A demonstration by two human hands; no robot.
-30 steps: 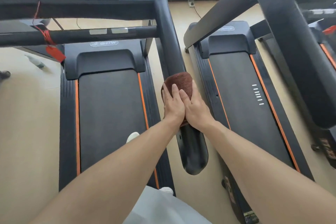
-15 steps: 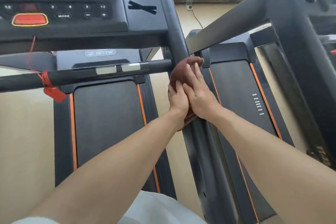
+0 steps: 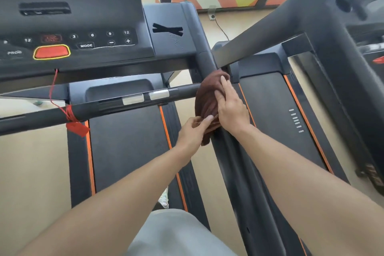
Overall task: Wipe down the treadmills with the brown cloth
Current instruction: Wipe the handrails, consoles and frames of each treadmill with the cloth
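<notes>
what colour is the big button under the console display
Red-orange with a yellow rim, on the big oval console button; head view.

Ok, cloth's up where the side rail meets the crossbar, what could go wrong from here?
1. The left hand only pinches the bunched brown cloth's lower end, so it could slip off the black side handrail.
2. The red safety cord is tied on the black crossbar; wiping along it could snag the cord.
3. The right hand presses near the joint, where fingers could get pinched.
</notes>
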